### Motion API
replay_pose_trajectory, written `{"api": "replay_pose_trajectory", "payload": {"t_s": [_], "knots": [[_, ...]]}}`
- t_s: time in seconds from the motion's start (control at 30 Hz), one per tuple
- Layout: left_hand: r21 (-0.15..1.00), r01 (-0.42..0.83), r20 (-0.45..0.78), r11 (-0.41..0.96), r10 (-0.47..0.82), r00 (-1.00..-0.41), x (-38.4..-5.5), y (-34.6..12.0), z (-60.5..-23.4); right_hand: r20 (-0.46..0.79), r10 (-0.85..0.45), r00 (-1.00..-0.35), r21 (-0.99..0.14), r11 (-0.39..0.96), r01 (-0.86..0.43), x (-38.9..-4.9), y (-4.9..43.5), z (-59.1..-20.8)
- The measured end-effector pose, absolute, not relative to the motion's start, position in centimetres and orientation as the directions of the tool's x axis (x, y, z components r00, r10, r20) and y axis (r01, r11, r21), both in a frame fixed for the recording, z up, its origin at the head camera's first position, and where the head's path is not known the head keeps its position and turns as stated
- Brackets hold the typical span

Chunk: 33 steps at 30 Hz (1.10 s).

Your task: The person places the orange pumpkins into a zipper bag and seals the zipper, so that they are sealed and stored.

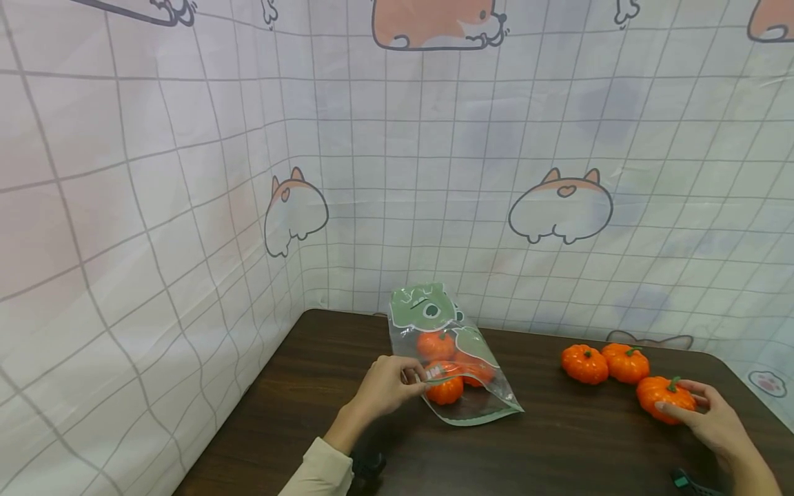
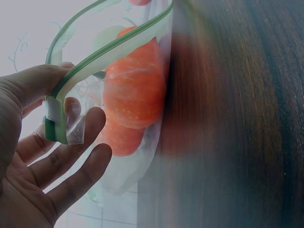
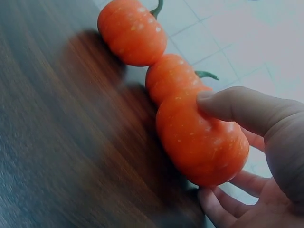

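My left hand [image 1: 386, 384] pinches the opening edge of a clear zip bag [image 1: 422, 308] with a green printed pattern. In the left wrist view, the bag's green-lined mouth [image 2: 111, 45] gapes open, and thumb and index finger meet at its corner. Several small orange pumpkins [image 2: 135, 88] lie inside the bag. On the right, my right hand [image 1: 716, 421] grips another orange pumpkin [image 1: 661, 397] with a green stem. The thumb [image 3: 232, 105] presses one side of it while the other fingers reach round beneath. Whether this pumpkin touches the table cannot be told.
Two more orange pumpkins, one on the left [image 1: 584, 364] and one beside it [image 1: 626, 363], sit together just behind the held one. The dark wooden table [image 1: 558, 448] meets a white grid-patterned cloth [image 1: 434, 165] at the back and left. A dark strap [image 1: 688, 482] shows near the right wrist.
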<state>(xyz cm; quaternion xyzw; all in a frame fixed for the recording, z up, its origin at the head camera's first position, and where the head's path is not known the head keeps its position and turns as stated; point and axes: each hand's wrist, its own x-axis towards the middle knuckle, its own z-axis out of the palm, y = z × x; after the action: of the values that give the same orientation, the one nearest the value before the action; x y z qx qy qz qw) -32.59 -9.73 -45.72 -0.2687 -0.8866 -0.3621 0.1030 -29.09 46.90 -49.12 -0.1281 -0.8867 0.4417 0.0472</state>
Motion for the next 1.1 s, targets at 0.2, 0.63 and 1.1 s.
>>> {"api": "replay_pose_trajectory", "payload": {"t_s": [0.2,0.63,1.1], "knots": [[0.582,0.563,0.389,0.586,0.407,-0.826,-32.6,-9.7,-45.6,0.001,0.265,-0.964,-0.797,0.583,0.160,-29.3,46.5,-48.7],[0.590,0.552,0.377,0.589,0.403,-0.834,-32.7,-9.7,-45.7,0.062,0.234,-0.970,-0.782,0.615,0.099,-29.2,45.5,-46.6],[0.586,0.556,0.386,0.590,0.400,-0.831,-32.5,-9.8,-45.7,0.096,0.161,-0.982,-0.776,0.631,0.028,-29.0,43.9,-44.4]]}}
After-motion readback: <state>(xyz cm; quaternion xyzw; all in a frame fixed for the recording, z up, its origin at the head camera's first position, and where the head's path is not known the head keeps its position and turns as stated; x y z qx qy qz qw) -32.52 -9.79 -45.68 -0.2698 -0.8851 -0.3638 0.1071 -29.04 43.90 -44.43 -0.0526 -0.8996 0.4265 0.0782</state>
